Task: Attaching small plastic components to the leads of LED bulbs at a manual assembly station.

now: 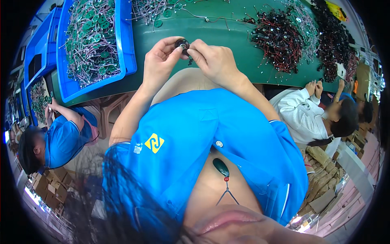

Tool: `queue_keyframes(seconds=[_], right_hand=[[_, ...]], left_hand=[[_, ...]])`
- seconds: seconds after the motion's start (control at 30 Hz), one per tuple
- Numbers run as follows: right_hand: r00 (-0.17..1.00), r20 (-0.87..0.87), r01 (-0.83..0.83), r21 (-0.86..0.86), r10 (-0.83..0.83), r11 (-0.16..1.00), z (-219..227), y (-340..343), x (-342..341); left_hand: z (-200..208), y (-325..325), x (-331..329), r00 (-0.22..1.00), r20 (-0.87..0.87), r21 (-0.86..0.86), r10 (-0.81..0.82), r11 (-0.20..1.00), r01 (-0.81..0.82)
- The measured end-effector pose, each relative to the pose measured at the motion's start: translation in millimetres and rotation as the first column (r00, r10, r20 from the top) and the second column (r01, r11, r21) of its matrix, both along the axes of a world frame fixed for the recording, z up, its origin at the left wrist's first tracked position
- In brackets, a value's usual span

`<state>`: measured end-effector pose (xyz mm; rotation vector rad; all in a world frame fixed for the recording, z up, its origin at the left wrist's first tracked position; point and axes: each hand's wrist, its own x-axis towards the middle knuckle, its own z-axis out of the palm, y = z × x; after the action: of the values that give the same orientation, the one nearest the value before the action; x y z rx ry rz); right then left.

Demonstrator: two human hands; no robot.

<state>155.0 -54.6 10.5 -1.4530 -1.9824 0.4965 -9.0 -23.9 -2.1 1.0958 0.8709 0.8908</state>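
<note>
Hands meet at upper centre of the head view, above the green surface (227,32). Left hand (156,61) pinches a small round black part (181,42) between thumb and fingers; right hand (213,59) is closed on the same part from the other side, fingertips working at its metal centre. A short dark lead hangs under it. Blue bin (126,40) at upper left is heaped with green round boards on pale wires. A pile of red-and-black wired parts (280,38) sits at upper right, more dark ones farther right. Judging by that, many pieces look handled and plenty are left; this one is mid-work, not set down yet. Co-workers sit at left edge and right edge, their hands at the same surface.
</note>
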Motion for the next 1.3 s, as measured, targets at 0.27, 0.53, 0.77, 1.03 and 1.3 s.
queue_keyframes(seconds=[0.27, 0.53, 0.77, 1.03, 1.3], right_hand=[[1.0, 0.004, -0.021, 0.014, 0.021, 1.0, -1.6, -0.4, -0.1], [0.994, 0.097, -0.052, 0.115, 0.04, 0.992, -7.5, -2.2, -7.0], [0.978, 0.204, -0.061, 0.148, 0.029, 0.987, -20.6, -5.6, -3.8], [0.966, 0.253, 0.007, 0.193, -0.056, 0.981, -26.9, -7.7, 8.8], [0.973, -0.03, 0.222, -0.135, -0.228, 0.966, -51.1, -20.4, 45.8]], left_hand=[[3.0, 5.3, 2.4, 0.999, -0.021, -0.053, -0.03, 0.998, 0.029], [1.6, 11.4, 8.9, 0.998, -0.049, -0.091, 0.027, 0.995, -0.032], [-11.1, 14.2, 14.5, 0.999, -0.047, -0.092, 0.015, 0.996, -0.019], [-34.8, 20.5, 22.4, 0.991, -0.132, -0.086, -0.002, 0.996, -0.01], [-42.0, 28.6, 65.7, 0.979, -0.066, -0.333, -0.193, 0.929, 0.161]])
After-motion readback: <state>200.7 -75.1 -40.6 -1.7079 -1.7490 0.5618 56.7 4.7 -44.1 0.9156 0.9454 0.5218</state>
